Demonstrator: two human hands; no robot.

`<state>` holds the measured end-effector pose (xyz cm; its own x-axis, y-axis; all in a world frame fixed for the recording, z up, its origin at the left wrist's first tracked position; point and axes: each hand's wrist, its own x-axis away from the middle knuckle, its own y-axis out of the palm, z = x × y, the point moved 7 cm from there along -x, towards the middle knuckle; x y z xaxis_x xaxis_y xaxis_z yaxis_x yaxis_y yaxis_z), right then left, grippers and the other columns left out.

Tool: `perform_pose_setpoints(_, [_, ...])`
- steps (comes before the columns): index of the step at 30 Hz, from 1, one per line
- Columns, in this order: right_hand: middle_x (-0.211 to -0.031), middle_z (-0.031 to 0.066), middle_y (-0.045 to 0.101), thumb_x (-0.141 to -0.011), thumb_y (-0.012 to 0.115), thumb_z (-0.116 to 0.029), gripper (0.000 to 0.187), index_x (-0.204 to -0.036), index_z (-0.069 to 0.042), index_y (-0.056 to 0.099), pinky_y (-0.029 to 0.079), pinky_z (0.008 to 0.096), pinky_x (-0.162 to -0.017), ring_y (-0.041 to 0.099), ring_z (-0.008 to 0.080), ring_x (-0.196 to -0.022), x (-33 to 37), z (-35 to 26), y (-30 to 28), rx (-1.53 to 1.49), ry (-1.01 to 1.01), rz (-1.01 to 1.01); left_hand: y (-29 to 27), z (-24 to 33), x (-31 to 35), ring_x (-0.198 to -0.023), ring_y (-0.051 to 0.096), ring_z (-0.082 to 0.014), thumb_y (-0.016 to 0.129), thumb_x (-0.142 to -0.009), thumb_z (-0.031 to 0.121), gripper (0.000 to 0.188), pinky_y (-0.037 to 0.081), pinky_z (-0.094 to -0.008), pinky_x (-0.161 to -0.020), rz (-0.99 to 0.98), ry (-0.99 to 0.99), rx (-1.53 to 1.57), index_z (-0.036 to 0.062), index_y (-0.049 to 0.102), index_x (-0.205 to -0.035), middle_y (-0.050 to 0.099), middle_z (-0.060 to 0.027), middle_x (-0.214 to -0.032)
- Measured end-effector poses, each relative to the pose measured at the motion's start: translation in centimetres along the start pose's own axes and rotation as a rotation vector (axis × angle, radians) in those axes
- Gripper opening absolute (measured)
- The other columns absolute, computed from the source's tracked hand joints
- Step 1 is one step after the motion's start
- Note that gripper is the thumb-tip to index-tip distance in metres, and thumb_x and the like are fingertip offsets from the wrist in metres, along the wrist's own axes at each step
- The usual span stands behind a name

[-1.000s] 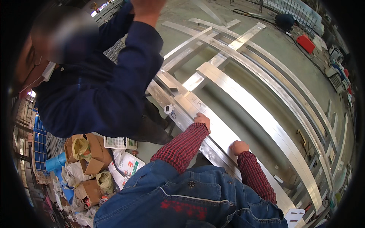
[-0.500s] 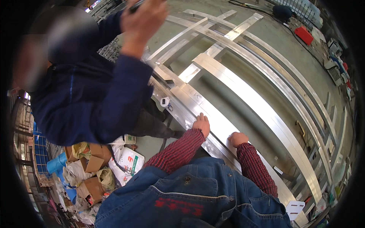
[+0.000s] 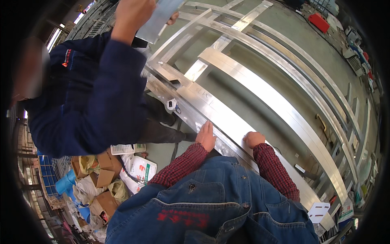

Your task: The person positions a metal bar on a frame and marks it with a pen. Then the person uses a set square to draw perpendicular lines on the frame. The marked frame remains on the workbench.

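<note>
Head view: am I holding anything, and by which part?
Left hand rests on the metal rail, not gripping; right hand curls on the wide bar, edge grip unclear.

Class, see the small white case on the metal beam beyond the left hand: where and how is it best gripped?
Probably pinch the small white case across its rounded body, from above, with the left hand: its top is uncovered, the metal beam lies beneath, and a dark loop is on its right.

Red-checked sleeves (image 3: 178, 166), blue denim garment (image 3: 213, 203)
</note>
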<state>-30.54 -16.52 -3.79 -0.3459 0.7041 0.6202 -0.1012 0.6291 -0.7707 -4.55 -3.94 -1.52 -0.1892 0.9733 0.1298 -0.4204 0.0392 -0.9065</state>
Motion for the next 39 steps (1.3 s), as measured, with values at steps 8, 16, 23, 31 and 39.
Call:
perform_pose_setpoints(8, [-0.118,0.0218,0.083,-0.103,0.077,-0.041,0.036,-0.116,-0.008,0.085,0.060,0.0558,-0.101,0.077,0.0436,-0.114,-0.7,-1.5,-2.5,-0.283,-0.056,0.196,0.4,-3.5,-0.6,-0.151,0.053,-0.0521,0.079,-0.102,0.024,0.078,0.047,-0.0515,-0.127,0.038,-0.219,0.310,-0.0117,0.046,-0.163,0.050,-0.0366,-0.166])
perform_pose_setpoints(16, [-0.136,0.0174,0.074,-0.100,0.080,-0.034,0.042,-0.133,-0.008,0.076,0.056,0.0546,-0.105,0.070,0.0416,-0.122,-3.4,-8.4,-6.8,-0.281,-0.271,0.537,-0.6,-8.6,-2.7,-0.135,0.069,-0.0436,0.078,-0.104,0.035,0.082,0.055,-0.0506,-0.116,0.059,-0.432,0.496,-0.0101,0.049,-0.166,0.065,-0.0335,-0.153])
perform_pose_setpoints(23, [-0.147,0.0199,0.070,-0.101,0.080,-0.033,0.064,-0.156,-0.006,0.062,0.052,0.0558,-0.114,0.066,0.0413,-0.135,-2.5,-7.5,-5.1,-0.313,-0.279,0.508,-6.5,-12.4,-9.8,-0.159,0.046,-0.0515,0.079,-0.103,0.030,0.085,0.040,-0.0509,-0.133,0.280,-0.250,0.253,-0.0114,0.042,-0.168,0.044,-0.0369,-0.172])
perform_pose_setpoints(31, [-0.151,0.0221,0.069,-0.106,0.074,-0.039,0.066,-0.161,-0.006,0.059,0.051,0.0573,-0.114,0.066,0.0417,-0.138,-2.6,-3.3,-2.8,-0.328,-0.130,0.407,-8.4,-17.2,-16.6,-0.163,0.039,-0.0516,0.089,-0.093,0.036,0.104,0.035,-0.0514,-0.137,0.244,-0.429,0.156,-0.0099,0.037,-0.170,0.042,-0.0347,-0.173])
perform_pose_setpoints(39, [-0.131,0.0249,0.077,-0.111,0.069,-0.037,0.048,-0.146,-0.005,0.069,0.057,0.0585,-0.104,0.074,0.0470,-0.120,-2.9,-2.2,-1.7,-0.438,-0.177,0.437,-7.5,-20.3,-18.4,-0.150,0.054,-0.0506,0.088,-0.091,0.037,0.097,0.048,-0.0512,-0.128,0.237,-0.443,0.195,-0.0112,0.043,-0.163,0.048,-0.0342,-0.164])
